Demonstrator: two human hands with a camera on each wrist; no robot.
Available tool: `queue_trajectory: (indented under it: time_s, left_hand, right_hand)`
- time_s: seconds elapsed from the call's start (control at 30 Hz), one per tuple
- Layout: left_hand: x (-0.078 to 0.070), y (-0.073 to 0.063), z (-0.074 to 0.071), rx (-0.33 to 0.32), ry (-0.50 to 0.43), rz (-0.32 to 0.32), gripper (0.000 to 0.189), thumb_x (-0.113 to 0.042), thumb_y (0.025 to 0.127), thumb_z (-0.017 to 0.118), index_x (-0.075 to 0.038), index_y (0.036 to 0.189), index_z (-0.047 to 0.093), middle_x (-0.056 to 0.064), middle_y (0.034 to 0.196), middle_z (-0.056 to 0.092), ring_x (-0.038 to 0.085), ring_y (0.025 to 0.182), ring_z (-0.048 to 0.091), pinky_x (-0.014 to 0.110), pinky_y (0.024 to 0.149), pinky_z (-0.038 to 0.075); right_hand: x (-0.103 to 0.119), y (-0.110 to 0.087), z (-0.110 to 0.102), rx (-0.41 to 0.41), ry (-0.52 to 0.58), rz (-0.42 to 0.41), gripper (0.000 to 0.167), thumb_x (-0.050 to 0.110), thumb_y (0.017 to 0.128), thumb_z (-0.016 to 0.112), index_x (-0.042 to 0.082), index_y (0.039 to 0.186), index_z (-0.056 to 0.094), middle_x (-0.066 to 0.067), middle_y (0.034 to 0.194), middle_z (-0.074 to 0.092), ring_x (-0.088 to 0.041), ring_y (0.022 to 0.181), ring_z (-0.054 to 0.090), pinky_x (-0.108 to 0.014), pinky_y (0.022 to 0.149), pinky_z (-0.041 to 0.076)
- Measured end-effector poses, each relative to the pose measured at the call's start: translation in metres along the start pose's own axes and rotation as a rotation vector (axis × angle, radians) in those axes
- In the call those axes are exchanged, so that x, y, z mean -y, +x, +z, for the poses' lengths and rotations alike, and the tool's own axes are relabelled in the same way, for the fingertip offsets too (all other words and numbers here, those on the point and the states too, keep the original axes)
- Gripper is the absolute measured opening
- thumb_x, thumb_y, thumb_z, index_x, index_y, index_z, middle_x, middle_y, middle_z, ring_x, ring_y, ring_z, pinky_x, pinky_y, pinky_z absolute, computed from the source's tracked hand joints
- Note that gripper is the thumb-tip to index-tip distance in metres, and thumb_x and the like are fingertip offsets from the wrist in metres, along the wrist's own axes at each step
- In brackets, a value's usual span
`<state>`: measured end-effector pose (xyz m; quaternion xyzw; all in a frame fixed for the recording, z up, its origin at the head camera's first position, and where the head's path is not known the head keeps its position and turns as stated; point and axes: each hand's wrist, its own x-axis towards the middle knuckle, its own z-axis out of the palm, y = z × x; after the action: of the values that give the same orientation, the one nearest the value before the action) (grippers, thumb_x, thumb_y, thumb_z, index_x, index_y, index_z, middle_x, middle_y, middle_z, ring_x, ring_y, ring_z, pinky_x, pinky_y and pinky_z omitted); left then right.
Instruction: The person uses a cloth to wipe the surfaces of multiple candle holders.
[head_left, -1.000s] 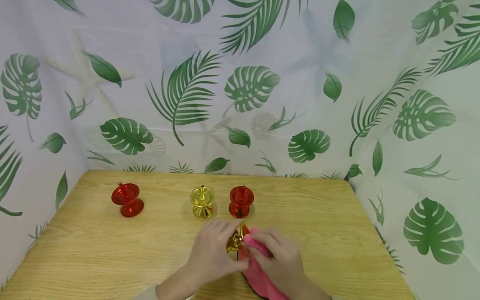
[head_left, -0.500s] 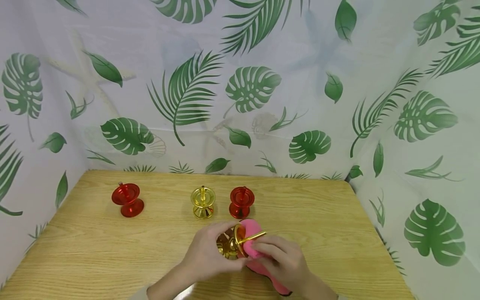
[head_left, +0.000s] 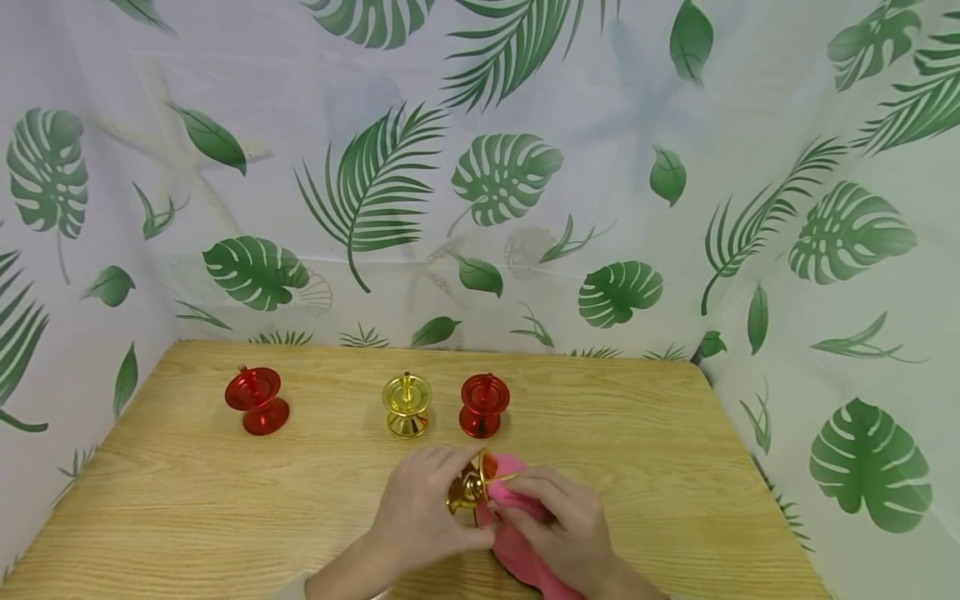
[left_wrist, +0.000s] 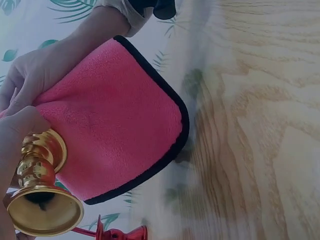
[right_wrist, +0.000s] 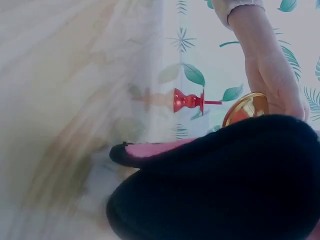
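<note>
We see the gold candle holder (head_left: 471,487) sideways over the worktop (head_left: 187,500), held between the left hand (head_left: 420,504)'s curved fingers and thumb — the right hand (head_left: 573,521)'s fingers pinch pink cloth (head_left: 517,546) by its dish.

Four holders: one gold holder (head_left: 468,488) in the left hand's (head_left: 416,505) grip, a second gold holder (head_left: 407,403) and one red holder (head_left: 484,400) beyond it, a second red holder (head_left: 253,392) farther left. One cloth (head_left: 519,552) in the right hand (head_left: 566,517). Two hands, one table (head_left: 660,467).
</note>
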<state>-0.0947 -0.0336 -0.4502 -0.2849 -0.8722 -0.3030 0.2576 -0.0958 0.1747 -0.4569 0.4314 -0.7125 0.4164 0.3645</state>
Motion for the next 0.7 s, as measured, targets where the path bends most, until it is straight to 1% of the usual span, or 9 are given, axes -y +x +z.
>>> queue_trajectory:
  time_s: [0.13,0.27,0.37,0.5,0.6,0.7]
  left_hand:
    - [0.001,0.001,-0.001,-0.008,0.018,0.005,0.080,-0.044,0.056,0.097,-0.014,0.126,0.073,-0.009,0.096,0.077,0.005,0.085,0.066,0.029,0.083,0.058]
    - [0.003,0.001,-0.003,-0.005,0.010,-0.001,0.079,-0.046,0.058,0.096,-0.014,0.126,0.073,-0.008,0.099,0.079,0.007,0.089,0.069,0.030,0.084,0.059]
    - [0.003,0.001,-0.005,0.005,0.011,-0.012,0.079,-0.047,0.060,0.096,-0.014,0.128,0.072,-0.008,0.100,0.078,0.007,0.091,0.069,0.031,0.085,0.059]
    - [0.004,0.000,-0.007,0.008,0.025,-0.020,0.080,-0.050,0.060,0.096,-0.014,0.127,0.072,-0.009,0.096,0.076,0.006,0.088,0.067,0.030,0.083,0.059]
    - [0.004,0.000,-0.006,0.008,0.036,-0.020,0.081,-0.051,0.059,0.096,-0.014,0.127,0.072,-0.009,0.095,0.076,0.006,0.088,0.066,0.030,0.083,0.058]
    - [0.004,-0.001,-0.005,0.012,0.038,-0.022,0.081,-0.051,0.058,0.096,-0.014,0.127,0.072,-0.010,0.094,0.076,0.005,0.086,0.065,0.028,0.081,0.057]
  right_hand:
    - [0.001,0.003,-0.005,-0.027,-0.065,0.012,0.023,0.022,0.100,0.072,0.000,0.095,0.075,-0.010,0.086,0.074,-0.017,0.074,0.074,-0.013,0.080,0.060]
    - [0.001,0.007,-0.012,-0.076,-0.099,0.026,0.026,0.025,0.098,0.075,0.000,0.091,0.075,-0.010,0.082,0.073,-0.015,0.070,0.072,-0.013,0.073,0.060]
    - [0.001,0.009,-0.018,-0.106,-0.102,0.048,0.027,0.026,0.097,0.077,-0.001,0.091,0.076,-0.010,0.081,0.073,-0.015,0.070,0.072,-0.012,0.072,0.059]
    - [0.001,0.011,-0.025,-0.122,-0.135,0.100,0.028,0.030,0.096,0.077,0.002,0.091,0.077,-0.009,0.081,0.074,-0.012,0.072,0.072,-0.010,0.074,0.058]
    - [0.001,0.011,-0.026,-0.127,-0.145,0.106,0.028,0.030,0.096,0.078,0.002,0.090,0.077,-0.009,0.081,0.074,-0.011,0.072,0.071,-0.009,0.074,0.057]
    - [0.001,0.011,-0.023,-0.135,-0.137,0.083,0.028,0.028,0.096,0.078,0.001,0.090,0.077,-0.009,0.080,0.073,-0.012,0.073,0.070,-0.010,0.073,0.057]
